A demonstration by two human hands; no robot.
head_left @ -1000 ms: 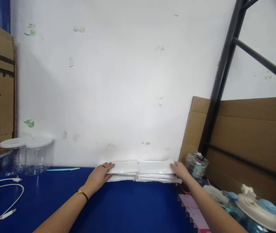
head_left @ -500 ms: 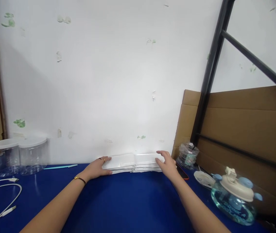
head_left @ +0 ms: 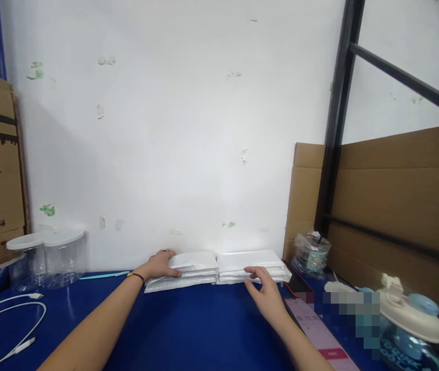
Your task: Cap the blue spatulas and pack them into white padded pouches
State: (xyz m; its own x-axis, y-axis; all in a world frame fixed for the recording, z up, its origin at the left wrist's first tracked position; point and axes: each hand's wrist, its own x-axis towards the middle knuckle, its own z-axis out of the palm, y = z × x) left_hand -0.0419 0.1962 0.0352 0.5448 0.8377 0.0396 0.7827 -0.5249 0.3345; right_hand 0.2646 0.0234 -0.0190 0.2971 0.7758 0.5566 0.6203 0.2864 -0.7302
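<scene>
Two low stacks of white plastic packets lie side by side on the blue table against the wall. My left hand (head_left: 160,266) rests on the left end of the left stack (head_left: 194,262), fingers apart, thumb along its front. In front of the right stack (head_left: 248,259) is my right hand (head_left: 260,283), its thumb and fingers apart with nothing between them. The fingertips overlap the stack's front edge in view; whether they touch it I cannot tell.
Two clear jars with white lids (head_left: 64,260) and a white cable (head_left: 44,314) are at left. At right are a phone (head_left: 320,335), a plastic-wrapped cup (head_left: 312,255), a bottle with a cream lid (head_left: 412,319) and a black metal frame (head_left: 335,129).
My right hand has moved off the top of the right stack, toward its front. My left hand stays at the left stack. The view has shifted, and the phone now shows at right.
</scene>
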